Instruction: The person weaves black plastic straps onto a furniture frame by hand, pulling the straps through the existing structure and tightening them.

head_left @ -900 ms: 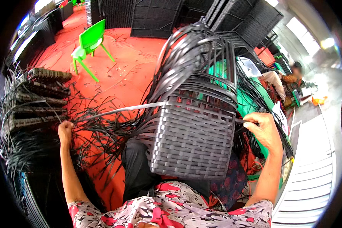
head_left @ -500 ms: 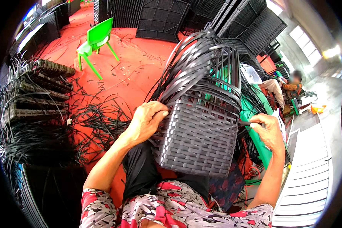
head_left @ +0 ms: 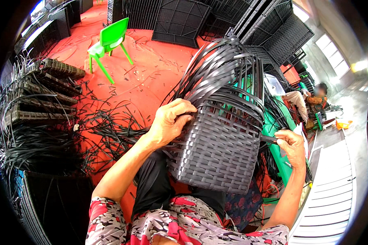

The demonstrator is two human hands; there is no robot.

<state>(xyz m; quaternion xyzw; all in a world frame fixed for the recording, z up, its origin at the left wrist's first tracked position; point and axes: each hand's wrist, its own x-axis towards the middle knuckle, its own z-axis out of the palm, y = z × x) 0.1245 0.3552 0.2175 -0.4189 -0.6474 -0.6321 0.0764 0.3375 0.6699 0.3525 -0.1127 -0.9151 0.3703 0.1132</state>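
A half-woven panel of flat dark grey plastic strips (head_left: 221, 149) stands tilted over my lap, closely woven below and looser above. Long loose strips (head_left: 216, 67) arch over its top. My left hand (head_left: 171, 122) is closed at the panel's upper left edge, thumb against bent fingers; what it pinches there is hidden. Out past the right edge, my right hand (head_left: 291, 148) pinches a dark strip (head_left: 269, 139) that runs from the weave, thumb on forefinger.
Woven pieces with loose strips (head_left: 45, 92) are stacked at left. A green chair (head_left: 112, 34) stands on the red floor (head_left: 145, 77). Black woven panels (head_left: 176, 22) lean at the back. A green surface (head_left: 276, 153) lies at right, and a seated person (head_left: 315, 100) is beyond.
My view has shifted slightly. The left hand has moved a little up along the panel's left edge, still closed. My right hand keeps its pinch on the strip.
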